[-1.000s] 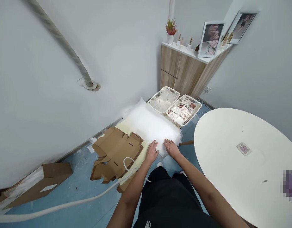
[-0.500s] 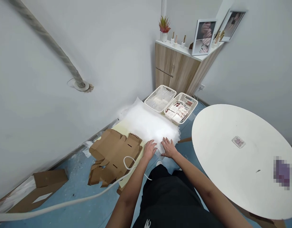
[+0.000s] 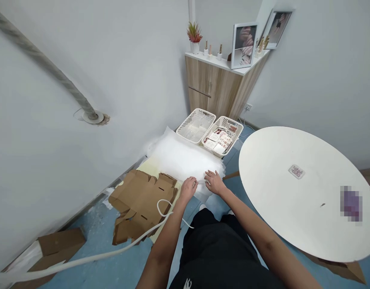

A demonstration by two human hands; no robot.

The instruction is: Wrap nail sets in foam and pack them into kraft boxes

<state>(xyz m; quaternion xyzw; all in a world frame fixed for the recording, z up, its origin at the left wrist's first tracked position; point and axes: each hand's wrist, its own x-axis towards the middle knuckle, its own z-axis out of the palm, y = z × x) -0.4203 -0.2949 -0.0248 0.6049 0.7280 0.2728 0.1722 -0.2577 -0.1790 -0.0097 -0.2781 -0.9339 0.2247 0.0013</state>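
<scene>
The left hand (image 3: 187,190) and the right hand (image 3: 215,182) are held close together at the near edge of a crumpled white translucent plastic sheet (image 3: 180,154), with a thin white strip of it visible between them. Both hands are narrowly closed, the fingers curled and drawn in against the sheet, but whether the sheet is actually being gripped cannot be told from this view. The sheet is laid on a pale yellow foam pad (image 3: 153,167), which is partly covered by it. A flattened die-cut cardboard box blank (image 3: 142,204) is placed on the same pad just beside the left hand, and a white cable (image 3: 121,248) is looped over the blank and is drawn across the blue floor (image 3: 97,226) towards the lower left. At the far edge of the sheet, two white plastic baskets are set side by side: a mostly empty one (image 3: 196,126) and one filled with printed cards and small packets (image 3: 222,137). To the right, a round white table (image 3: 293,212) is seen with a small packet (image 3: 296,171) lying on it. A wooden cabinet (image 3: 209,90) stands against the far wall, with a potted plant (image 3: 193,36) and framed pictures (image 3: 244,45) displayed on top.
</scene>
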